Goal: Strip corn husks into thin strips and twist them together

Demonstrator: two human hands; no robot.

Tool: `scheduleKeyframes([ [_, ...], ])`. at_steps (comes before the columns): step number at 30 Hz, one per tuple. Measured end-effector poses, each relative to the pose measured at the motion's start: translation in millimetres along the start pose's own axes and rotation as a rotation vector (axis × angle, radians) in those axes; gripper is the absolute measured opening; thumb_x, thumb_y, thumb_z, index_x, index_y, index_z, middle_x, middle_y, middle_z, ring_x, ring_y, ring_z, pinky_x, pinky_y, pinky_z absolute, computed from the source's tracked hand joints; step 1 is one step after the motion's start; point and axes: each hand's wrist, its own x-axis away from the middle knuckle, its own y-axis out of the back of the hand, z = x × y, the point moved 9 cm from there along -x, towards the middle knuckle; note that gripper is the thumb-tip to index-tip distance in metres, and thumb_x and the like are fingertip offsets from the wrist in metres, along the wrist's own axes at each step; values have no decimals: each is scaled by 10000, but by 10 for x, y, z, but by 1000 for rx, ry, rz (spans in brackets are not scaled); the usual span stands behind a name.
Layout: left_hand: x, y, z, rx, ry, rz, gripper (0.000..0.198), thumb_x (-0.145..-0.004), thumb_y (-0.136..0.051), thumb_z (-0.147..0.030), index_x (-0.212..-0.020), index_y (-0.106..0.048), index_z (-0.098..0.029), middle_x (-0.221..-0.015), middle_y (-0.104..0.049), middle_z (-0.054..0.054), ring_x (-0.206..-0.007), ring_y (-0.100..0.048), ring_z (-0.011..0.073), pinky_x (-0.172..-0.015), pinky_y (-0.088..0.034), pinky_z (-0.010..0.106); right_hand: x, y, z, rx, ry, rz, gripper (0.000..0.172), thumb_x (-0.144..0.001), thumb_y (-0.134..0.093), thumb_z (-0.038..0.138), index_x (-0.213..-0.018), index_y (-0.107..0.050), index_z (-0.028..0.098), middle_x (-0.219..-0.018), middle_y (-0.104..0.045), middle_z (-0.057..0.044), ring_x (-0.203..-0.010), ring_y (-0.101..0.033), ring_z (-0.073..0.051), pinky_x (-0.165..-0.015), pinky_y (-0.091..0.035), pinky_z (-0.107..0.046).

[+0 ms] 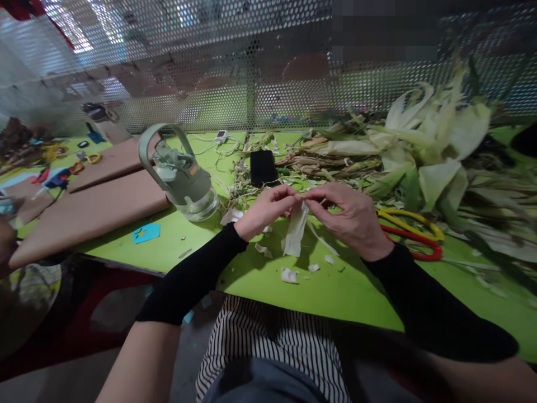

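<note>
Pinched between both my hands, a pale strip of corn husk [296,230] hangs down over the green table [251,280]. My left hand [268,209] grips its top end with thumb and fingers. Close against it, my right hand [350,217] pinches the same end, where a thin sliver dangles to the right. Small husk scraps [289,275] lie on the tabletop below. Right beside my right wrist are scissors with red and yellow handles [432,240], their blades hidden. Just beyond my hands lies a black phone [263,168].
A green water bottle [184,179] stands left of my hands, near brown paper [104,207] and a blue tag [146,233]. Corn husks [423,145] are heaped at the right. A perforated metal screen [251,84] rises behind the table. Part of another person [6,240] shows at the left edge.
</note>
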Motion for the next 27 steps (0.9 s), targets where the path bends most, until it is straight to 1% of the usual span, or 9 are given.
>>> scheduleKeyframes([
  [3,14,7,43,56,77,-14,162,-931,-569,-110,-773,-562,-144,-628,-489,-77,-581,-449,33,-642,-380,197,-1,-8,3,-30,19,38,145,-950,-629,207,-977,-765,250,-939,-816,-31,-820,-754,-216,-754,-599,-377],
  [6,21,32,36,57,76,-27,142,-923,-566,-108,-787,-580,-144,-631,-487,-75,-575,-433,33,-622,-363,190,4,-9,-17,-69,-25,62,167,-955,-622,235,-999,-780,264,-963,-821,-29,-835,-761,-223,-767,-607,-395],
  [10,10,38,9,5,19,-2,103,-909,-600,-147,-807,-608,-147,-713,-564,-48,-629,-495,44,-651,-404,196,15,-25,-65,-103,-125,88,177,-934,-632,258,-986,-794,306,-989,-822,-21,-867,-765,-245,-801,-614,-431],
  [14,1,55,-11,-58,-32,-14,94,-905,-588,-142,-812,-601,-147,-709,-554,-51,-632,-491,51,-655,-404,206,15,-35,-113,-126,-189,72,142,-918,-659,279,-949,-795,308,-977,-823,-18,-848,-759,-239,-808,-612,-430],
  [16,4,60,-30,-87,-61,-23,91,-908,-601,-166,-819,-595,-148,-706,-549,-53,-633,-487,55,-652,-398,211,18,-49,-159,-164,-232,58,109,-908,-683,302,-929,-789,291,-942,-820,-23,-816,-748,-230,-785,-609,-418],
  [18,11,51,-66,-128,-104,-19,109,-913,-615,-202,-821,-588,-150,-710,-555,-49,-650,-499,64,-659,-403,218,32,-80,-234,-247,-309,50,95,-898,-705,332,-910,-778,273,-893,-808,-24,-776,-734,-217,-744,-608,-395],
  [22,28,30,-156,-232,-211,-16,130,-923,-610,-227,-821,-575,-155,-743,-592,-31,-690,-522,79,-687,-416,231,68,-160,-368,-439,-453,48,178,-865,-757,417,-909,-763,244,-866,-788,-20,-759,-719,-192,-724,-611,-354],
  [25,30,29,-189,-295,-269,-29,140,-932,-610,-246,-829,-579,-156,-751,-597,-25,-692,-517,81,-683,-406,233,80,-183,-417,-484,-496,39,236,-838,-788,457,-899,-761,231,-854,-778,-20,-746,-704,-179,-709,-600,-335],
  [27,23,30,-181,-319,-277,-34,148,-939,-609,-264,-839,-584,-157,-756,-605,-20,-695,-521,85,-684,-408,237,87,-180,-433,-474,-498,28,249,-834,-790,470,-886,-756,228,-824,-767,-18,-723,-693,-176,-681,-592,-328],
])
